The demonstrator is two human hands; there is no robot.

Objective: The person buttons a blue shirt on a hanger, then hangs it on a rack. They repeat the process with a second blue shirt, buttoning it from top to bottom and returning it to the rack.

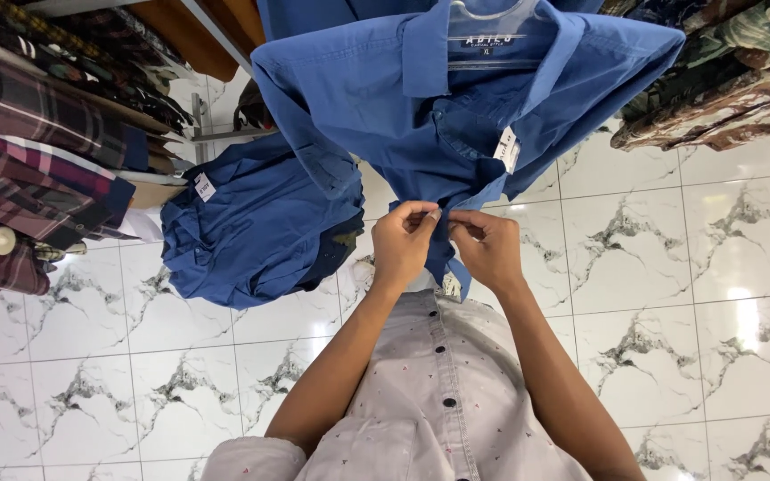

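Both at the front placket of the blue shirt (385, 98) now: left hand (403, 242) pinched shut on the cloth edge, right hand (489, 245) pinched shut on the same edge, fingertips nearly meeting. Hanging from a clear hanger (490, 27), collar toward the top of the view, hem toward the wearer's chest (long axis running straight along the view's vertical). White tag (507, 148) dangling just above the hands. Second blue shirt (256, 227) bunched to the left, beside plaid shirts (20, 151). Marbled floor tiles (688, 267) below.
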